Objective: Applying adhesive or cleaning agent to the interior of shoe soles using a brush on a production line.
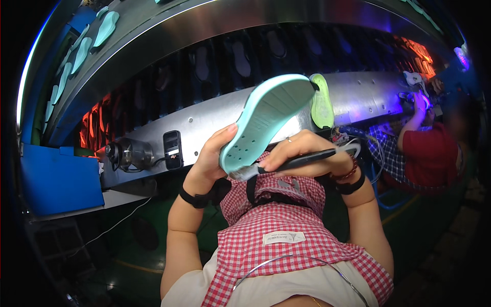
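My left hand grips one end of a mint-green shoe sole, the end with several small round holes. The sole is held up at a slant above the metal bench, its rimmed inner face showing. In my right hand is a brush with a long black handle. Its pale bristles lie against the near edge of the sole at the holed end. A yellow-green sole lies on the bench just beyond my right hand, partly overlapped by the mint one.
A metal bench runs across, with a conveyor of dark slots holding soles behind it. At left are a clear container with a black lid, a black tray and a blue box. A co-worker in red sits at right.
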A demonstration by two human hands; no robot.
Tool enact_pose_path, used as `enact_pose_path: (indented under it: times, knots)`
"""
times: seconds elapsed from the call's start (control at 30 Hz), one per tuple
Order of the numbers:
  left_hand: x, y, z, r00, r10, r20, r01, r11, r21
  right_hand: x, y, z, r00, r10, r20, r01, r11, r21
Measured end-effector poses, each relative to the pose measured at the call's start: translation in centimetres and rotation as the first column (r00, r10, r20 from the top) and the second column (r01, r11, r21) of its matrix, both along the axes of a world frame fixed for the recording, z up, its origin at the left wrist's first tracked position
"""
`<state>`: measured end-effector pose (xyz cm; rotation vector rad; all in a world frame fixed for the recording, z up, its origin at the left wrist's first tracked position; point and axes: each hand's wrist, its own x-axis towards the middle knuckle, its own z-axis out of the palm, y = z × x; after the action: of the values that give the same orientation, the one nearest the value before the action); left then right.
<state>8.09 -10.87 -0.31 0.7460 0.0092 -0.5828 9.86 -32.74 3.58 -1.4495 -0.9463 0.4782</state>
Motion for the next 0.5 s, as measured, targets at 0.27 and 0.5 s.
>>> enact_pose_path:
  times: [0.27,0.5]
  knots:
    - [-0.2,0.2,2.4,0.980,-0.196,-0.017,0.190,0.920,0.344,1.3,-1.3,0.9,0.974,0.215,0.075,-0.212,0.976,-0.053]
    - [-0.6,2.1,1.1,0.967,-0.220,-0.131,0.233,0.968,0.092,1.9,-2.4,1.7,0.988,0.097,0.120,-0.094,0.995,-0.030]
